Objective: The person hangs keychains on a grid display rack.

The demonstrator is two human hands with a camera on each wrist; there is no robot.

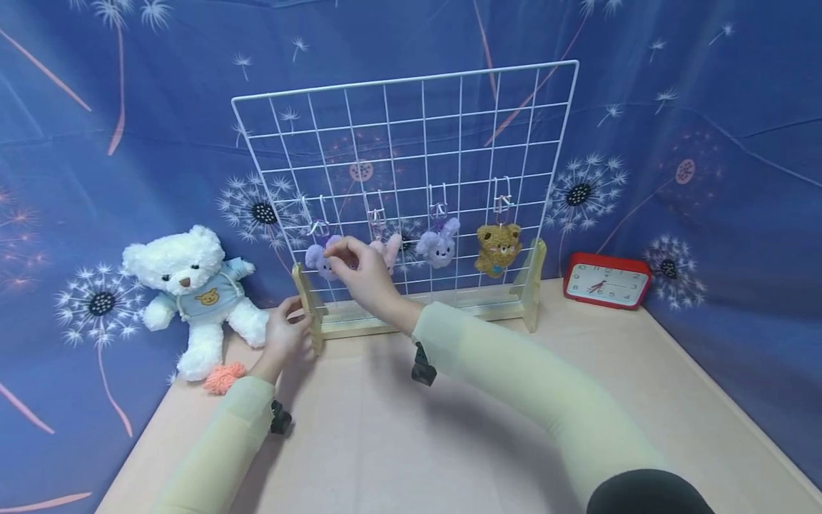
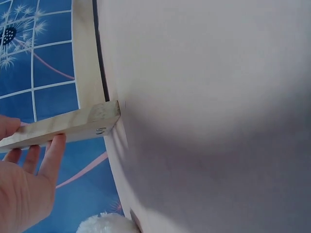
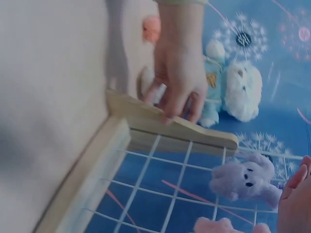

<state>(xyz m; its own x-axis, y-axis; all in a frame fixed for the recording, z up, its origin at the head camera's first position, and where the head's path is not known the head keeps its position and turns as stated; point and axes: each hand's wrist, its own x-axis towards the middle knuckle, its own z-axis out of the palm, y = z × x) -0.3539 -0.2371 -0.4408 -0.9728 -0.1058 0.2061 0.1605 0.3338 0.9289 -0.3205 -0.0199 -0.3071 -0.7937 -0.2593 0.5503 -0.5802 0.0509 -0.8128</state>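
A white wire grid rack (image 1: 404, 81) stands upright on a wooden base. My left hand (image 1: 285, 332) grips the rack's left wooden foot (image 2: 95, 116), thumb on one face and fingers on the other. At the grid's left end hangs a purple plush keychain (image 1: 316, 260). My right hand (image 1: 369, 275) pinches at its upper part with thumb and forefinger; the fingertips partly hide it, and the right wrist view cuts them off. Beside it a pink plush keychain (image 1: 389, 250) hangs half behind my right hand. Farther right hang a lavender rabbit keychain (image 1: 440, 250) and a brown bear keychain (image 1: 497, 250).
A white teddy bear (image 1: 205, 300) in a blue top sits left of the rack, with a coral yarn bundle (image 1: 223, 378) at its feet. To the right stands a red clock (image 1: 606, 280). Blue dandelion-print cloth hangs behind the pale tabletop (image 1: 385, 442).
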